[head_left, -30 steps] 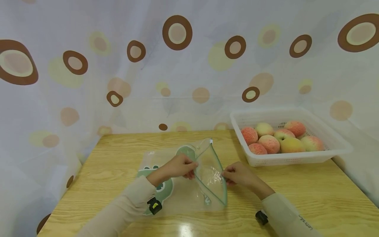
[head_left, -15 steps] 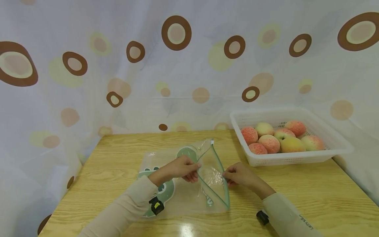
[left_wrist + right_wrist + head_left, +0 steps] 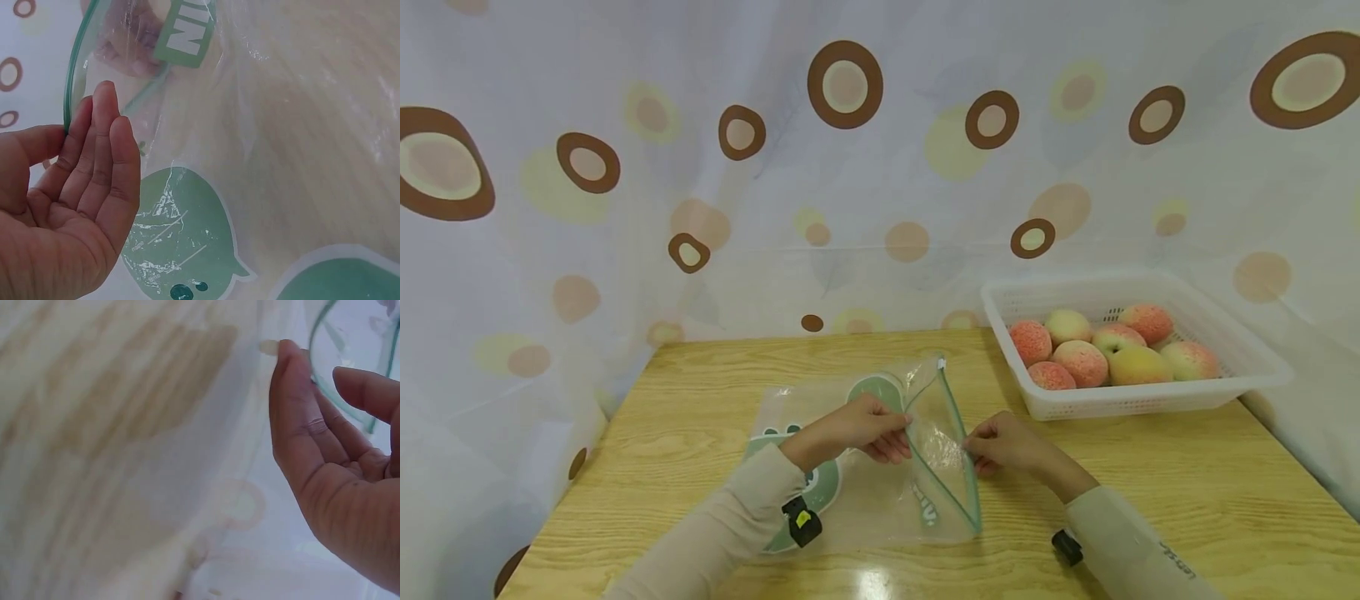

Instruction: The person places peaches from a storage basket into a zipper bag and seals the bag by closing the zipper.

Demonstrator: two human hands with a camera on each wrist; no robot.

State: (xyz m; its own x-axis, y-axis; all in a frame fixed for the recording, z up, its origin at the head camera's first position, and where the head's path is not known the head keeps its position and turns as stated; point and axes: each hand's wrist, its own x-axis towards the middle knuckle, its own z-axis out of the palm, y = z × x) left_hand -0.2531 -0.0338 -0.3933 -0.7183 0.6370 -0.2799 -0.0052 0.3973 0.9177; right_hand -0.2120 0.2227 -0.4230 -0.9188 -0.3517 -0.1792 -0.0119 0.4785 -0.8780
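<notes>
A clear plastic zip bag (image 3: 868,512) with green cartoon prints lies across the middle of the table. Its green-edged mouth gapes toward the right, and a small white slider (image 3: 942,364) sits at the far corner. My left hand (image 3: 865,429) pinches the upper lip of the mouth between thumb and forefinger, the other fingers extended, as the left wrist view shows. On the opposite lip, my right hand (image 3: 1007,442) has thumb and fingers at the green strip (image 3: 322,390), gripping it in the head view. No contents show inside the bag.
A white plastic basket (image 3: 1247,387) stands at the back right, holding several peaches (image 3: 1081,364) and a yellow fruit (image 3: 1140,366). The wooden table (image 3: 662,433) ends at a spotted curtain (image 3: 910,167) behind and on both sides.
My left hand has shifted a little to the right with the upper lip, and the mouth looks slightly narrower. The right hand stays almost in place; the basket has not moved.
</notes>
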